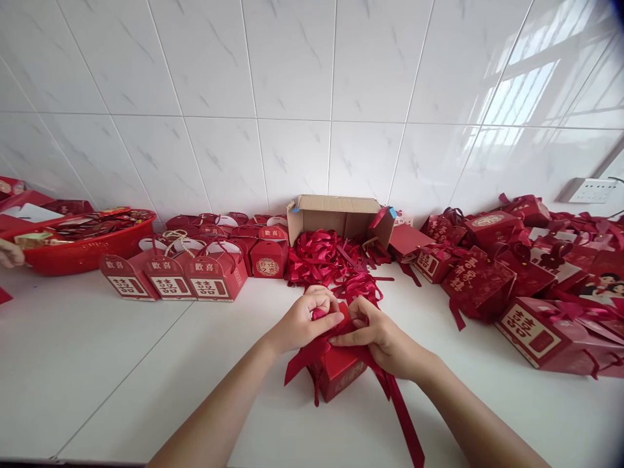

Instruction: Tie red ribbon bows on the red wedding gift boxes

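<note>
A small red gift box (337, 372) stands on the white counter (97, 364) right in front of me. A red satin ribbon (400, 408) lies over its top, with ends hanging down on both sides. My left hand (301, 320) is curled at the top of the box, fingers pinching the ribbon. My right hand (379, 335) meets it from the right, fingers closed on the same ribbon. The knot itself is hidden between my fingers.
An open cardboard box (336, 216) spills loose red ribbons (322, 257) behind my hands. Rows of red gift boxes (195, 270) stand at the left, more ribboned boxes (511, 273) at the right. A red basket (82, 244) and another person's hand (10, 255) are at far left.
</note>
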{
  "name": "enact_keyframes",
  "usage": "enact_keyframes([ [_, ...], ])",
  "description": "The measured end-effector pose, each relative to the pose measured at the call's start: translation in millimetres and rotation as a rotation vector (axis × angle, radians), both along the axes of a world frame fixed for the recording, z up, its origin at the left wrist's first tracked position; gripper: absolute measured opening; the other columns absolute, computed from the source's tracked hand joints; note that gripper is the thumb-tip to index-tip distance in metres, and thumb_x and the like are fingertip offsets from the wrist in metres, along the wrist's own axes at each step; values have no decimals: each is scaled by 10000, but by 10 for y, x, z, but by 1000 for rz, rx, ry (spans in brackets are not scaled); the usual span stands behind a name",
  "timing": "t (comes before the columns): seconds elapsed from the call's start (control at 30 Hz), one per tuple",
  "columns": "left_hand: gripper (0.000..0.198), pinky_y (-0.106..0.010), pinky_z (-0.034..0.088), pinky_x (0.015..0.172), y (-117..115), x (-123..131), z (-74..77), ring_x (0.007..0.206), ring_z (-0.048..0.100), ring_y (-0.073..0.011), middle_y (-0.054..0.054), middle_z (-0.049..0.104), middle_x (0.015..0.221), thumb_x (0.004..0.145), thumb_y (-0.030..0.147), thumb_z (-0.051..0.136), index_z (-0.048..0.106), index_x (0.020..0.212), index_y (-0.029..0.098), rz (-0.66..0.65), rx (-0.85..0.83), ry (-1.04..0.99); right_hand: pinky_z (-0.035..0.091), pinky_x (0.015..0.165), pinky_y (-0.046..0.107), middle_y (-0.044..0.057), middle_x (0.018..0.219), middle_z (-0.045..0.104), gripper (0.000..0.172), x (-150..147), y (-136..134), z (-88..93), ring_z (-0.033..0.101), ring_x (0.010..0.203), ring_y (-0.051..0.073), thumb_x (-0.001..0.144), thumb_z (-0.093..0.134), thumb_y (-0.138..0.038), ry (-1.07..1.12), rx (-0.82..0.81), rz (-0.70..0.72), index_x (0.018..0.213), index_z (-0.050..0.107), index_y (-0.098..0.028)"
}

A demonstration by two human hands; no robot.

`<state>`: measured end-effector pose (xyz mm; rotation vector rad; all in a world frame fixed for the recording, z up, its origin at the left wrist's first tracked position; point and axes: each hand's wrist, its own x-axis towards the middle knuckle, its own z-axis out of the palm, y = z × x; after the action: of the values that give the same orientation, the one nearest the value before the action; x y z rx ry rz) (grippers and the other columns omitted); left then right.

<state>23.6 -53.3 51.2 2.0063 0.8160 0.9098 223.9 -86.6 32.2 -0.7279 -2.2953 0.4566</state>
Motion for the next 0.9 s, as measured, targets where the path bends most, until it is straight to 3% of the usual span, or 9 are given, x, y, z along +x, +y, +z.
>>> enact_keyframes([
  [0.17, 489, -335, 400, 953, 2, 28, -27, 1115, 518, -223, -41, 652, 790, 741, 280, 684, 247, 531, 217, -20, -90, -26, 444, 669, 291, 29, 853, 375, 457, 11, 14, -21, 417, 779, 144, 908, 372, -50, 12, -12, 4, 989, 728, -326],
  [0.27, 444, -353, 387, 973, 14, 25, -35, 1136, 533, -240, -46, 675, 802, 734, 305, 692, 327, 499, 210, -6, -148, -21, 442, 671, 291, 39, 882, 430, 414, 24, 40, -39, 451, 782, 142, 910, 363, -58, 82, 6, 19, 945, 708, -284],
  [0.37, 366, -369, 375, 991, 25, 15, -37, 1149, 539, -252, -47, 676, 769, 727, 315, 700, 430, 507, 205, -8, -178, -16, 437, 676, 292, 36, 870, 508, 269, 33, 57, -46, 483, 776, 142, 918, 376, -83, 184, -24, -31, 903, 601, -231],
  [0.43, 380, -375, 370, 999, 28, 11, -30, 1148, 542, -254, -40, 666, 731, 711, 309, 714, 418, 497, 207, -10, -193, -17, 434, 665, 286, 23, 841, 539, 151, 43, 64, -46, 489, 754, 142, 912, 415, -104, 257, -86, -88, 846, 486, -220],
  [0.6, 467, -384, 393, 976, 17, -1, 22, 1144, 543, -262, -28, 647, 634, 685, 296, 727, 321, 470, 215, -51, -207, -6, 425, 652, 265, 6, 811, 541, 217, 112, 90, -34, 488, 732, 134, 867, 448, -71, 302, -147, -112, 756, 339, -223],
  [0.8, 505, -417, 372, 998, 17, -50, 57, 1181, 524, -279, -61, 713, 775, 650, 277, 751, 272, 502, 213, -89, -272, 0, 427, 677, 268, 9, 817, 545, 156, 147, 100, -6, 500, 747, 132, 890, 468, -124, 306, -155, -103, 782, 403, -216],
  [0.9, 421, -427, 366, 1008, 18, -71, 59, 1180, 529, -288, -73, 705, 859, 676, 336, 740, 380, 506, 199, -84, -299, -22, 436, 684, 281, 19, 843, 550, 32, 157, 84, 1, 510, 754, 141, 927, 472, -243, 310, -257, -124, 922, 490, -218],
])
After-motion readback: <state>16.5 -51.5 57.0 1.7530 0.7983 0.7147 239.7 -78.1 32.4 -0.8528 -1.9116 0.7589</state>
